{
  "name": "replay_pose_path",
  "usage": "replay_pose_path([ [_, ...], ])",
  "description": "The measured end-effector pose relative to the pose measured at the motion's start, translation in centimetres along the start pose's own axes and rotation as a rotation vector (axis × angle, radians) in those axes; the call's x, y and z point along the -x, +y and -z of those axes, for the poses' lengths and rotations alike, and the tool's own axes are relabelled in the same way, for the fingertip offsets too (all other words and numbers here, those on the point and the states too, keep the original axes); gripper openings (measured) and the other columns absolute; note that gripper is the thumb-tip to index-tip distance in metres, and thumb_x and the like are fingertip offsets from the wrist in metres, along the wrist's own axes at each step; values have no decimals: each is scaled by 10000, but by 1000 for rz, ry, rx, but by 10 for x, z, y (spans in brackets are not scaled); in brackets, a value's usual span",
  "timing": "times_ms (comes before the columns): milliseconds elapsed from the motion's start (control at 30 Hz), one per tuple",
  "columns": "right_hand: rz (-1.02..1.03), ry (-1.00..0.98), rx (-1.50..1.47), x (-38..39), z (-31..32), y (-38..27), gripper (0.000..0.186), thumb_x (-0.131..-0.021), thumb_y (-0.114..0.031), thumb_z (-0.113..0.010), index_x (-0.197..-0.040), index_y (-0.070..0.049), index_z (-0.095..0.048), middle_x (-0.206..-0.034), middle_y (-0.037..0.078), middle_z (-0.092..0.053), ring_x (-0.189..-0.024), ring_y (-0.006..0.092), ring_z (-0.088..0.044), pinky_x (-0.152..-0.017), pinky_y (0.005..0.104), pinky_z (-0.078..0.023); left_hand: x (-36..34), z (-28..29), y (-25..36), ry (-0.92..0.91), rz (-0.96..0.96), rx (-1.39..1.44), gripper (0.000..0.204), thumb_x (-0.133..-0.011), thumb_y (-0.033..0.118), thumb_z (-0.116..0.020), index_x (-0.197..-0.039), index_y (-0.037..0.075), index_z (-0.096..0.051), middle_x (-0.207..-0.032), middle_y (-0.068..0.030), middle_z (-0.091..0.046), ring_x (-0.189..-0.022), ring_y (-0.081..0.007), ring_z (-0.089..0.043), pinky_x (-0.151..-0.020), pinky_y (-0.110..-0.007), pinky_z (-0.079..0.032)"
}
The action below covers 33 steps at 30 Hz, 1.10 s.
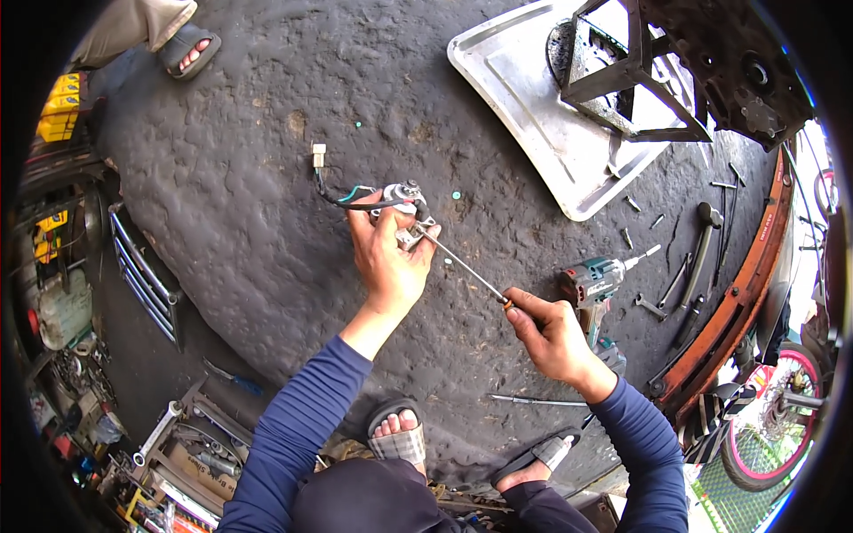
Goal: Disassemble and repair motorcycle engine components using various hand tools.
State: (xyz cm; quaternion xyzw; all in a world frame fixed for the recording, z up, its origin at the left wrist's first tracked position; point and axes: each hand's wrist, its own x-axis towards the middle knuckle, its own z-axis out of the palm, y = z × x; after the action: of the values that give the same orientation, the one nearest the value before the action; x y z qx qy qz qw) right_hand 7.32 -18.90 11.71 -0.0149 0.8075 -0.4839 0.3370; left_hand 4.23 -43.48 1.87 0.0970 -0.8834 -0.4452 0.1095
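Note:
My left hand (389, 266) is closed around a small silver metal part (404, 194), held up over the dark ground. From the part a black cable (334, 200) with a teal wire runs out to the left and ends in a white plug connector (318, 155). My right hand (558, 342) grips a screwdriver (473, 272) by its handle, which shows orange near the shaft. The long thin shaft slants up to the left, and its tip meets the lower side of the part beside my left fingertips. Exactly where the tip sits is too small to tell.
A cordless drill (593, 282) lies right of my right hand. Beyond it are a hammer (702, 240), several bolts and an orange metal bar (742, 306). A silver tray (524, 98) bears a black metal frame (613, 84). Another person's sandalled foot (190, 51) is upper left.

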Motion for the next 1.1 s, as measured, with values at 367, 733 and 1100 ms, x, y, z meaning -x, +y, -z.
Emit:
replay_pose_path([
  [367,-22,-37,-128,0,-1,5,355,-1081,-176,-597,-1339,65,-633,-711,-38,-510,-653,52,-434,-584,257,-412,-1,2,-1,10,-56,-6,405,-764,150,-936,-897,34,-572,-1366,-237,-490,-1244,-369,-562,-988,-455,-500],
  [733,137,14,126,-3,3,-12,299,-993,-66,-684,-1264,59,-669,-799,254,-696,-690,387,-731,-625,382,-548,-2,4,-2,14,-13,66,442,-737,127,-949,-909,44,-550,-1330,-225,-497,-1241,-368,-540,-1018,-475,-481],
  [1100,122,7,66,-4,12,-8,309,-999,-53,-673,-1281,72,-657,-751,236,-657,-570,280,-673,-588,336,-508,0,-2,0,46,-49,4,409,-709,140,-950,-909,57,-602,-1320,-213,-505,-1166,-403,-572,-971,-494,-488],
])
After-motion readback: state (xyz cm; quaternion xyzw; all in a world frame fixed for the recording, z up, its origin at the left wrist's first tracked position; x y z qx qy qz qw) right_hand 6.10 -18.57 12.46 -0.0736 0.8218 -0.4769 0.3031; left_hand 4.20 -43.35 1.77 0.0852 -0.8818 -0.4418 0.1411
